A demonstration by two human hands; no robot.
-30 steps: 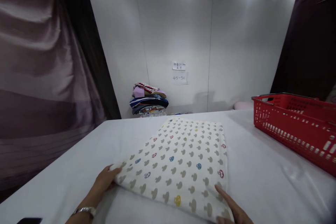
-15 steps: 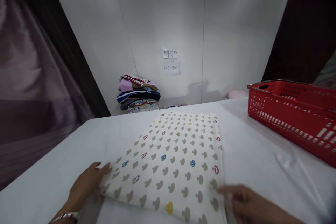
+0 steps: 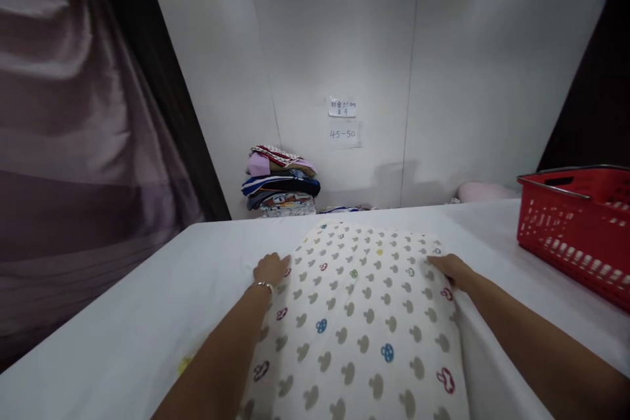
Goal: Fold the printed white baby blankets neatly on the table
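Note:
A folded white cloth (image 3: 361, 321) printed with small grey, blue, red and yellow shapes lies on the white table (image 3: 147, 315) in front of me. My left hand (image 3: 270, 269) grips the cloth's left edge near its far corner, fingers curled onto it; a metal bracelet sits on that wrist. My right hand (image 3: 450, 269) holds the right edge near the far corner, fingers closed on the fabric. Both forearms reach forward along the cloth's sides.
A red plastic basket (image 3: 575, 230) stands on the table at the right. A stack of folded clothes (image 3: 280, 184) sits against the white wall beyond the table's far edge, below two paper notes (image 3: 343, 121). A purple curtain (image 3: 73, 144) hangs at the left.
Both hands have moved from the cloth's near corners forward along its sides to its far corners. The view has shifted a little to the left, pushing the basket rightward.

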